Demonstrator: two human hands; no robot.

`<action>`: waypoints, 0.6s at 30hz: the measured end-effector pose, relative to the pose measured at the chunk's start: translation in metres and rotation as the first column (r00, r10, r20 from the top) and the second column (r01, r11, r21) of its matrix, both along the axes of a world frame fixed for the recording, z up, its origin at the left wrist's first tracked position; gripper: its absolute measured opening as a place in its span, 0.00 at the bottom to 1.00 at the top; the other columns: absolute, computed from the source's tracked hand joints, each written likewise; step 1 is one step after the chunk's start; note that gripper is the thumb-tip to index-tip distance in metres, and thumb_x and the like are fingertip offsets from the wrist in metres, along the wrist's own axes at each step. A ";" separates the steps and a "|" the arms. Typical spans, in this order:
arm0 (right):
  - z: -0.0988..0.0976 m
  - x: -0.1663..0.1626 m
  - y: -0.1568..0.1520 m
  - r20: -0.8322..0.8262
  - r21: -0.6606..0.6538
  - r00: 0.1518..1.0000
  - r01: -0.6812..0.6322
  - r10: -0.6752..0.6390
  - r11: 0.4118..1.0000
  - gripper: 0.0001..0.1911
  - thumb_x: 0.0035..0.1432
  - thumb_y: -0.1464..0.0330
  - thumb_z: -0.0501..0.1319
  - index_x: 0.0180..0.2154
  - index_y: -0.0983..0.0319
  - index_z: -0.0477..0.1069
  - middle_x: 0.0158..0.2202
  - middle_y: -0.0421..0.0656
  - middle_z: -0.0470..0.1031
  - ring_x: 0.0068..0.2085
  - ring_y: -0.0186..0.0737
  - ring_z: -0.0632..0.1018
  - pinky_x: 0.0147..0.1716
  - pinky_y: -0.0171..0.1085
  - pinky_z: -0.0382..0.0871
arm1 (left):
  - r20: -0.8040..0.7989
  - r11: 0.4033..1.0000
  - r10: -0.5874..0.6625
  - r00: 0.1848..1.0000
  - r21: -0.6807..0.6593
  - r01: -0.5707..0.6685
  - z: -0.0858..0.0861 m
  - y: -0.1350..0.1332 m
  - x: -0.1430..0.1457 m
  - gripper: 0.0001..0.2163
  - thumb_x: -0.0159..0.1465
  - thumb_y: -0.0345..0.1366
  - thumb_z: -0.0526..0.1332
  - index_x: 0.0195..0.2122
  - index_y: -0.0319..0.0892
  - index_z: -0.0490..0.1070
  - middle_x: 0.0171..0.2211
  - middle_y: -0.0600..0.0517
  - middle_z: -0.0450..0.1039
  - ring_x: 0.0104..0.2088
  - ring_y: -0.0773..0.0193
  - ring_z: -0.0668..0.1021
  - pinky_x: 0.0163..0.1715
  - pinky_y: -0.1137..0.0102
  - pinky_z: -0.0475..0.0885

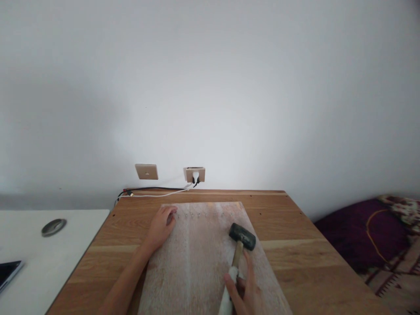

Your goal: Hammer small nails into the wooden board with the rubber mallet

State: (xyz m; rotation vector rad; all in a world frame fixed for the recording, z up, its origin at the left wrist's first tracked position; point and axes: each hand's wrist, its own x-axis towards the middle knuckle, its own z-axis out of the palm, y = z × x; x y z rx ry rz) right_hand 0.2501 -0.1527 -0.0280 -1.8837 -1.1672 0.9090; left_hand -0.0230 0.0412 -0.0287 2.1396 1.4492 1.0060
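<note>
A rubber mallet with a black head and a partly white-wrapped wooden handle lies slanted over the right part of a worn wooden board. My right hand is closed round its handle, with one finger stretched along it towards the head. Across the far end of the board runs a row of several small nails. My left hand rests at the board's far left corner, fingers bent and closed beside the leftmost nail. What its fingertips hold, if anything, is too small to make out.
The board lies on a brown wooden table against a white wall. Cables run along the back edge to a wall socket. On a white table at left are a roll of tape and a dark-screened device. A purple cushion sits at right.
</note>
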 end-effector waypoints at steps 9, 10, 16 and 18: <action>-0.014 -0.008 0.006 0.386 0.105 0.913 -0.188 0.134 0.976 0.43 0.66 0.37 0.42 0.58 0.59 0.76 0.18 0.43 0.76 0.22 0.50 0.80 0.25 0.40 0.72 | -0.273 0.973 0.228 0.935 0.091 -0.211 -0.001 -0.078 -0.009 0.15 0.68 0.37 0.56 0.54 0.43 0.73 0.61 0.38 0.70 0.61 0.43 0.73 0.59 0.45 0.70; -0.015 -0.001 0.003 0.400 0.129 0.911 -0.167 0.103 0.977 0.41 0.67 0.38 0.43 0.59 0.59 0.75 0.18 0.41 0.75 0.20 0.47 0.78 0.24 0.39 0.71 | -0.301 0.971 0.239 0.923 0.096 -0.220 -0.005 -0.094 -0.012 0.16 0.70 0.39 0.55 0.56 0.44 0.72 0.63 0.39 0.68 0.62 0.42 0.73 0.59 0.44 0.71; -0.023 0.073 -0.024 0.675 0.332 0.722 -0.115 -0.151 0.936 0.27 0.71 0.51 0.49 0.61 0.57 0.71 0.46 0.53 0.82 0.45 0.56 0.83 0.40 0.49 0.79 | -0.354 0.980 0.189 0.916 0.122 -0.155 -0.022 -0.149 -0.015 0.20 0.73 0.45 0.54 0.64 0.48 0.66 0.64 0.46 0.71 0.62 0.47 0.75 0.56 0.51 0.77; -0.032 0.103 -0.037 0.758 0.319 0.633 -0.148 -0.159 0.936 0.27 0.71 0.55 0.50 0.67 0.53 0.66 0.56 0.53 0.79 0.58 0.64 0.76 0.48 0.60 0.76 | -0.377 0.986 0.143 0.915 0.130 -0.101 -0.020 -0.150 -0.006 0.21 0.72 0.45 0.55 0.65 0.49 0.65 0.63 0.47 0.72 0.62 0.46 0.75 0.57 0.52 0.78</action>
